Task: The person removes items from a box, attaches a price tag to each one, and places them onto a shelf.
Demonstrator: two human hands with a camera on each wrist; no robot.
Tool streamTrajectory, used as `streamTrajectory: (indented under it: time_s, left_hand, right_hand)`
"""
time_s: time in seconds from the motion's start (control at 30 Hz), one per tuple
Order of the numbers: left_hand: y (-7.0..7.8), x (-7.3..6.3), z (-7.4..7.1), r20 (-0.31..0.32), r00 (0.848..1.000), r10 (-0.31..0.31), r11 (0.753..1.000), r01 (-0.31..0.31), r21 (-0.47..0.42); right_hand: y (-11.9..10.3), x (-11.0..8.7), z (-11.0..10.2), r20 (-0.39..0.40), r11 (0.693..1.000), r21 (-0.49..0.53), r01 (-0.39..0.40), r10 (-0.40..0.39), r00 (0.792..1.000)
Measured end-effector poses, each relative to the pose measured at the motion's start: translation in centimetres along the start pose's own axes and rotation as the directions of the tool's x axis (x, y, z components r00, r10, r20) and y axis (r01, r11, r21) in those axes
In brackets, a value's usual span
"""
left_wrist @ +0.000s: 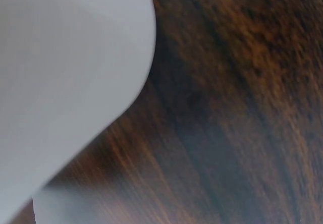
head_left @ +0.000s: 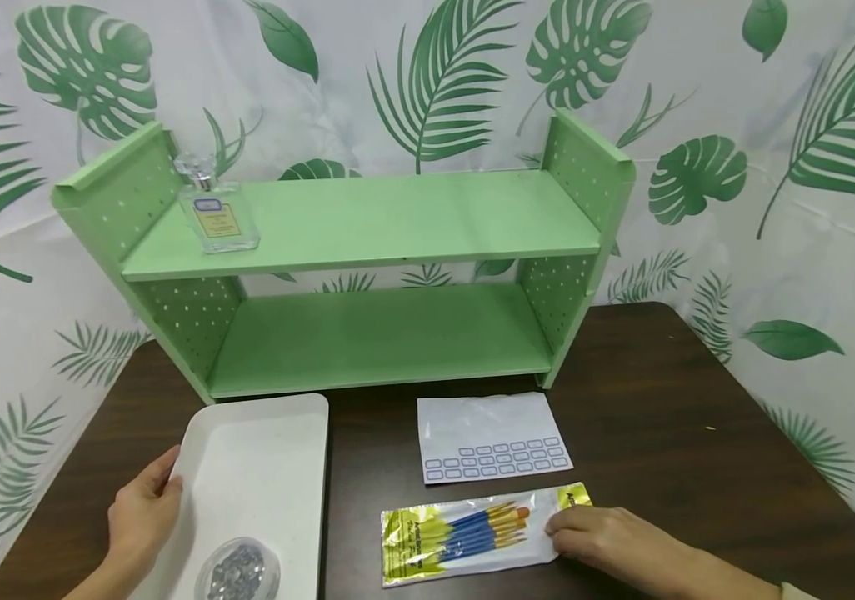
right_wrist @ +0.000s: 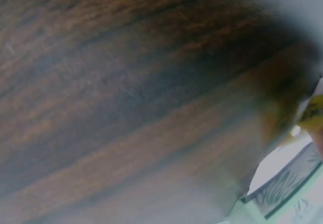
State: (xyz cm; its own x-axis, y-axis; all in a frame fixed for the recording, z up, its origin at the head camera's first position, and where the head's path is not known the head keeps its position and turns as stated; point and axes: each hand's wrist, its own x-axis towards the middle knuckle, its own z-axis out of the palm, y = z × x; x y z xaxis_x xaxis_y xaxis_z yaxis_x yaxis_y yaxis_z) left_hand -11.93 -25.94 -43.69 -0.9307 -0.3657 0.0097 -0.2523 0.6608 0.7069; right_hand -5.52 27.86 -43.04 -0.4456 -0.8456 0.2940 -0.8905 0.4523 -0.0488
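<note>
At the left, my left hand point(head_left: 144, 510) grips the side rim of a white tray point(head_left: 266, 467), thumb over the edge. A round clear tub of glassy pebbles point(head_left: 238, 570) stands in the tray's near part. My right hand point(head_left: 611, 537) pinches the right end of a flat plastic packet of paintbrushes point(head_left: 472, 533), which has yellow ends and blue-handled brushes. The left wrist view shows the tray's rounded corner point(left_wrist: 75, 67) above the dark wood. In the right wrist view, the packet's yellow end point(right_wrist: 312, 114) appears beside a fingertip at the right edge.
A green two-tier shelf point(head_left: 367, 221) stands at the back of the dark table point(head_left: 645, 433). On its upper tier, at the left, is a glass perfume bottle point(head_left: 219, 218). A white sheet of blue-framed labels point(head_left: 491, 437) lies behind the packet. Leaf-printed cloth point(head_left: 697, 83) hangs behind.
</note>
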Motion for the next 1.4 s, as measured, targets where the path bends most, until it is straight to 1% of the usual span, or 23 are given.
streamTrajectory:
  time_s: [0.07,0.13,0.17,0.2,0.23,0.27,0.33,0.37,0.4,0.43,0.47,0.5,0.53,0.57,0.6,0.67,0.77,0.87,0.9,0.93,1.1,1.27,1.4]
  left_hand:
    - [0.1,0.1,-0.1,0.008,1.0,-0.004,1.0,0.004,-0.003]
    - [0.1,0.1,-0.1,0.019,1.0,-0.004,1.0,0.005,-0.005]
    - [0.2,0.1,-0.1,0.022,1.0,-0.004,1.0,0.004,-0.004]
    - [0.2,0.2,-0.2,0.024,1.0,-0.004,1.0,0.004,-0.003]
    - [0.2,0.2,-0.2,0.026,1.0,-0.005,1.0,0.005,-0.004]
    - [0.2,0.2,-0.2,0.027,1.0,-0.006,1.0,0.006,0.0]
    - [0.1,0.1,-0.2,0.033,0.999,-0.01,1.0,0.01,0.004]
    - [0.1,0.1,-0.2,0.04,0.999,-0.012,1.0,0.012,0.005]
    - [0.1,0.1,-0.2,0.047,0.999,-0.014,1.0,0.013,0.005]
    - [0.0,0.0,-0.2,0.053,0.999,-0.014,1.0,0.014,0.006]
    - [-0.1,0.0,-0.2,0.06,0.998,-0.016,1.0,0.016,0.008]
    - [-0.1,0.0,-0.1,0.065,0.998,-0.017,1.0,0.017,0.006]
    - [-0.2,-0.1,-0.1,0.066,0.998,-0.015,1.0,0.015,0.004]
    - [-0.2,-0.1,0.0,0.062,0.998,-0.011,1.0,0.011,0.002]
    - [-0.2,-0.1,0.0,0.059,0.998,-0.01,1.0,0.01,0.002]
    - [-0.3,-0.2,0.0,0.053,0.999,-0.008,1.0,0.008,0.002]
    - [-0.2,-0.1,-0.1,0.044,0.999,-0.012,1.0,0.012,-0.005]
    - [0.0,0.0,-0.2,0.046,0.999,-0.02,1.0,0.02,-0.007]
    - [0.0,0.0,-0.2,0.046,0.999,-0.022,1.0,0.023,-0.007]
    - [0.0,0.0,-0.2,0.049,0.998,-0.026,1.0,0.026,-0.007]
    - [0.0,0.1,-0.3,0.05,0.998,-0.025,1.0,0.026,-0.002]
    - [0.0,0.1,-0.2,0.059,0.998,-0.031,0.999,0.032,-0.01]
    - [0.0,0.1,-0.1,0.077,0.996,-0.037,0.999,0.038,-0.013]
  right_hand:
    - [0.2,0.1,-0.2,-0.022,0.997,0.061,-0.041,0.042,0.999]
    - [0.6,0.4,-0.4,-0.061,0.981,0.138,-0.137,0.147,0.987]
    - [1.0,0.7,-0.5,-0.09,0.964,0.17,-0.206,0.223,0.971]
    - [1.6,1.0,-0.7,-0.116,0.933,0.208,-0.293,0.321,0.94]
    - [2.3,1.4,-0.8,-0.137,0.889,0.245,-0.387,0.427,0.894]
    - [3.1,1.8,-0.9,-0.143,0.829,0.286,-0.48,0.532,0.834]
    - [4.9,2.4,-1.0,-0.099,0.663,0.383,-0.643,0.722,0.685]
    - [5.7,2.6,-1.0,-0.047,0.569,0.425,-0.704,0.791,0.61]
    - [6.5,2.8,-1.0,0.009,0.478,0.459,-0.749,0.841,0.541]
    - [7.2,3.0,-0.8,0.065,0.4,0.479,-0.781,0.872,0.486]
    - [7.8,3.2,-0.6,0.116,0.328,0.498,-0.803,0.892,0.437]
    - [8.3,3.3,-0.4,0.156,0.273,0.508,-0.816,0.903,0.4]
    - [8.7,3.5,-0.1,0.186,0.231,0.512,-0.827,0.911,0.369]
    - [9.0,3.7,0.1,0.199,0.209,0.506,-0.837,0.916,0.349]
    - [9.2,3.9,0.3,0.202,0.2,0.491,-0.848,0.921,0.334]
    - [9.4,4.4,0.6,0.192,0.196,0.45,-0.872,0.932,0.308]
    - [9.5,5.0,0.6,0.165,0.226,0.346,-0.911,0.941,0.296]
    - [9.4,5.5,0.6,0.155,0.232,0.26,-0.937,0.948,0.278]
    - [9.4,5.7,0.5,0.152,0.235,0.242,-0.941,0.949,0.276]
    - [9.3,5.7,0.5,0.149,0.233,0.234,-0.944,0.951,0.271]
    - [9.1,6.1,0.6,0.137,0.231,0.22,-0.948,0.954,0.265]
    - [9.1,6.3,0.9,0.132,0.209,0.211,-0.955,0.962,0.24]
    - [9.0,6.2,0.9,0.128,0.197,0.221,-0.955,0.965,0.229]
